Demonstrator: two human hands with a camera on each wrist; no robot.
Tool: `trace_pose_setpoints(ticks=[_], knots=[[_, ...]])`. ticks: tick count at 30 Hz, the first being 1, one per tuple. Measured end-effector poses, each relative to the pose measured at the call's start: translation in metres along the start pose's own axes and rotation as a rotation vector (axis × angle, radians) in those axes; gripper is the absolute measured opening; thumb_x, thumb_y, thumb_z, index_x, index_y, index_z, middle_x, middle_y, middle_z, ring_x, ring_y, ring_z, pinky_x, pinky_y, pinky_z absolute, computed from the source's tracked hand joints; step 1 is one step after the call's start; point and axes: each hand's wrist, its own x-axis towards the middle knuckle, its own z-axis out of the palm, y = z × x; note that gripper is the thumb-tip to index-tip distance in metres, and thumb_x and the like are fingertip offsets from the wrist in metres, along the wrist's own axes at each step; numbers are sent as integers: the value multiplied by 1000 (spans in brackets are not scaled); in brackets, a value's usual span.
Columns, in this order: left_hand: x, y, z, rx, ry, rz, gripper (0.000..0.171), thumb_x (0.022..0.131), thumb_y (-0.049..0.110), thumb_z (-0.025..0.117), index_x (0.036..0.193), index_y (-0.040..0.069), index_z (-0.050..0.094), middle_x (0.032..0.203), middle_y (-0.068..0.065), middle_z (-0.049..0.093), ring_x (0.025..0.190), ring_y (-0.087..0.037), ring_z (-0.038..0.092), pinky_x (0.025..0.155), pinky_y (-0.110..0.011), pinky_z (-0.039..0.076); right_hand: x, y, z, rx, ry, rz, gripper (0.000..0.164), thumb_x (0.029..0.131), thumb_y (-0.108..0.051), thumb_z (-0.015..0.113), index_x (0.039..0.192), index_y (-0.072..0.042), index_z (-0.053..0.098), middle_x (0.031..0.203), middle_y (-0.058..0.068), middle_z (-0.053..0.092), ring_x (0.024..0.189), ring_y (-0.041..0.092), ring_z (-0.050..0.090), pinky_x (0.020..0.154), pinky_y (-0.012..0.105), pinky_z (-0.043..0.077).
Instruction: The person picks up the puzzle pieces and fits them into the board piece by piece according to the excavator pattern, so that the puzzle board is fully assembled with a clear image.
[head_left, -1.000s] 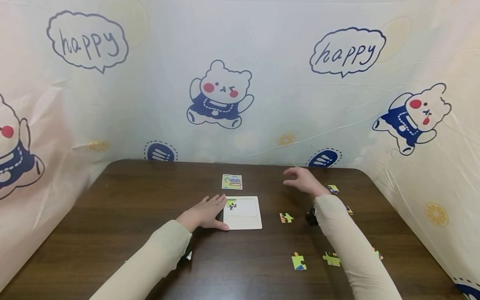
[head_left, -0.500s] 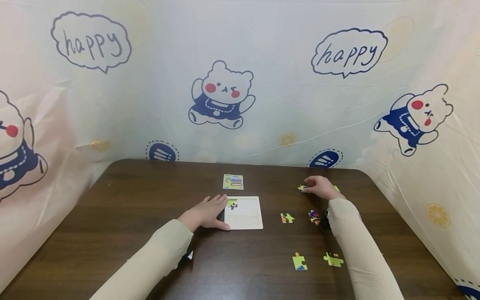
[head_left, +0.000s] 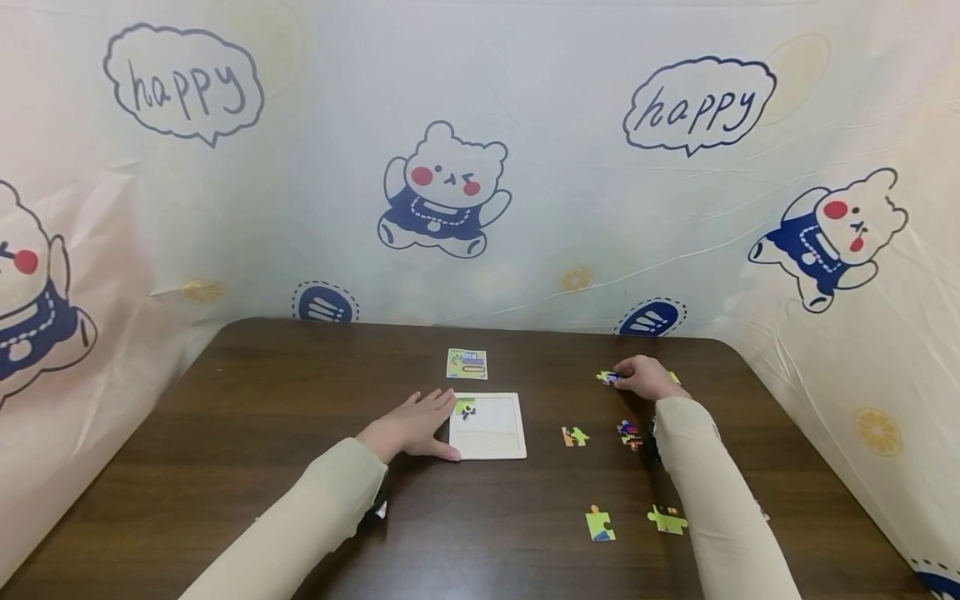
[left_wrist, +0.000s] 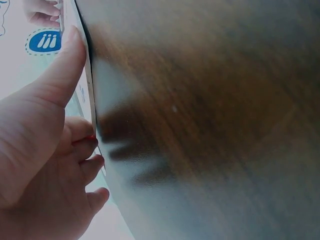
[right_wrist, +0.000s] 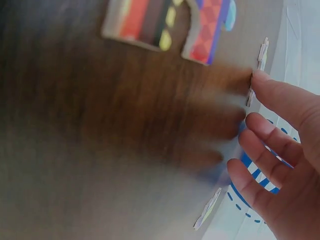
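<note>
My left hand (head_left: 411, 428) lies with spread fingers along the left edge of a white puzzle tray (head_left: 487, 450), thumb at its near left corner. One green puzzle piece (head_left: 467, 408) sits in the tray's far left corner. At the back right, my right hand (head_left: 647, 379) pinches a blue and green puzzle piece (head_left: 607, 378) close to the tabletop. In the right wrist view the thumb (right_wrist: 265, 82) touches that piece's edge, and the other fingers are bent; the index finger is hidden.
A square picture card (head_left: 467, 364) lies behind the tray. Loose pieces lie to the right: an orange-green one (head_left: 575, 437), a red-purple one (head_left: 628, 434), and two green ones nearer, one at left (head_left: 599, 525) and another (head_left: 667, 520). A piece (head_left: 673, 377) peeks out behind the right wrist.
My right hand has moved right from over the bare table to the back piece, then shifted slightly, showing more of it. The left hand has stayed at the tray.
</note>
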Motion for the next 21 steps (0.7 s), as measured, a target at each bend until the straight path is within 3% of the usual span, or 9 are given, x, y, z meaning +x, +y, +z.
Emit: trace_pose_setpoints(ticks=[11,16,21], knots=[[0,2,-1,6,-12,-5,93,80,56,62,143,-1,26,149,-15,20,136,-30,16,107,-49,11,-1,0,0,-5,16,-14,15,80,-8,69,91,2,65,83,10,61,75,24,53,74,43,45],[0,2,-2,5,-3,11,92,80,55,62,143,-1,26,149,-14,21,136,-30,16,107,-49,11,-4,1,-4,12,38,-32,16,82,-10,69,92,1,62,83,9,60,75,23,53,71,41,46],[-1,0,-1,7,-1,7,93,79,55,62,143,-1,26,149,-15,21,136,-30,16,107,-49,12,-4,-13,-11,39,45,-53,19,84,-12,67,95,1,61,84,9,60,75,23,53,70,39,47]])
